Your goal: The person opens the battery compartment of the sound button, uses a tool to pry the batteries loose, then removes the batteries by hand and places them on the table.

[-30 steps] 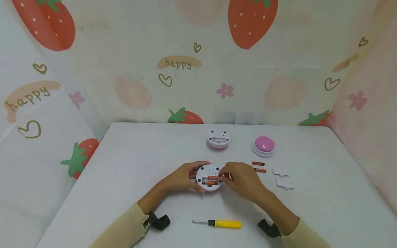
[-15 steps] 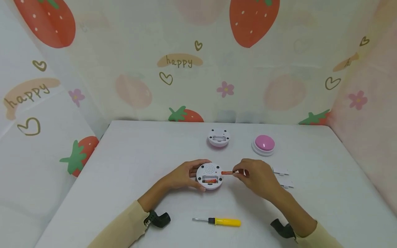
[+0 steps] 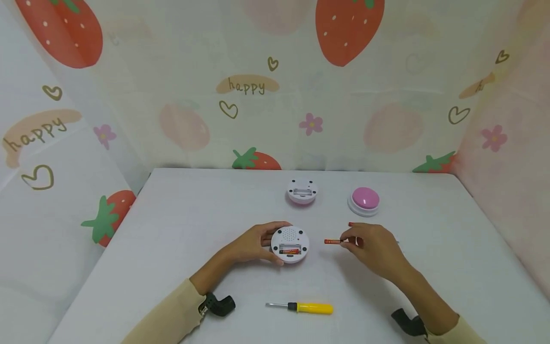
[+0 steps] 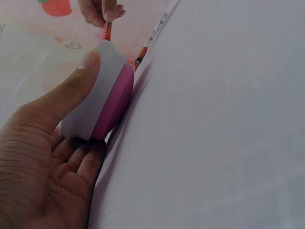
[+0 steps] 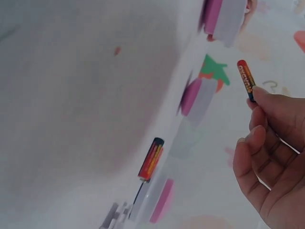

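Your left hand [image 3: 253, 246] grips the device [image 3: 290, 234] by its rim, underside up, over the table [image 3: 193, 205], with one battery [image 3: 290, 251] inside. Your right hand [image 3: 375, 248] pinches a loose cell [image 3: 332, 241] by one end, apart from the device.

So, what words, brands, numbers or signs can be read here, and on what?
"happy": on the back wall.
"happy": on the left wall.
"h…": near the right-hand corner; the rest is unreadable.
Held battery in the right hand: lettering, too blurred to read.
Loose battery on the table: markings, too blurred.
Inserted battery in the held button: markings, too small.
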The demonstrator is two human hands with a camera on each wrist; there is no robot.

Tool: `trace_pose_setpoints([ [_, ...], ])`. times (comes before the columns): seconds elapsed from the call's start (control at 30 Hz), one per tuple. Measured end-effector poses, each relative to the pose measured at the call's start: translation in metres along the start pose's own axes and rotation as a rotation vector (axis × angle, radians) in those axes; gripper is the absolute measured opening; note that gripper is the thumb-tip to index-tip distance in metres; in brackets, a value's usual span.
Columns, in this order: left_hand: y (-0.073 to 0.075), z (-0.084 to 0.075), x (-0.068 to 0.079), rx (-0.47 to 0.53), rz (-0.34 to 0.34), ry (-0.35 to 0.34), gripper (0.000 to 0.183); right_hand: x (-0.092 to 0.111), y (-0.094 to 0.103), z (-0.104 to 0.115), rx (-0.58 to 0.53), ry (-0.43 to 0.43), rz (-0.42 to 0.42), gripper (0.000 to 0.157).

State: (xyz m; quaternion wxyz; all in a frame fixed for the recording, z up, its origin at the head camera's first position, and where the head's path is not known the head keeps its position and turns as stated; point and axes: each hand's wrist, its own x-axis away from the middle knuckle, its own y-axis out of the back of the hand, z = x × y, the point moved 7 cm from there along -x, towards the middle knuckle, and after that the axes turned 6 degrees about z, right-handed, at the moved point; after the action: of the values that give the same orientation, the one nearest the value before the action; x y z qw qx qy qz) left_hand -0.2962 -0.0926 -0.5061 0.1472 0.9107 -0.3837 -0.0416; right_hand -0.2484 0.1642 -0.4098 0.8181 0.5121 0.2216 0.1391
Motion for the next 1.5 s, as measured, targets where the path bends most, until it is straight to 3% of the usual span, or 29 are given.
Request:
trace_pose_setpoints([
  [0.27,0.0,-0.004,0.001,-0.012,0.006,-0.032,0.089,0.005,-0.001,-0.021,-0.019,-0.056,0.023,0.018],
  [0.83,0.0,-0.001,0.001,-0.016,-0.001,-0.009,0.09,0.006,0.003,-0.063,-0.096,-0.136,0.106,0.012],
  [1.27,-0.001,0.002,0.001,0.007,0.005,-0.016,0.091,0.001,-0.001,-0.073,-0.088,-0.21,0.18,0.008],
  [1.5,-0.001,-0.002,0.002,0.002,0.012,-0.027,0.09,-0.002,-0.002,-0.075,-0.053,-0.188,0.217,0.008],
])
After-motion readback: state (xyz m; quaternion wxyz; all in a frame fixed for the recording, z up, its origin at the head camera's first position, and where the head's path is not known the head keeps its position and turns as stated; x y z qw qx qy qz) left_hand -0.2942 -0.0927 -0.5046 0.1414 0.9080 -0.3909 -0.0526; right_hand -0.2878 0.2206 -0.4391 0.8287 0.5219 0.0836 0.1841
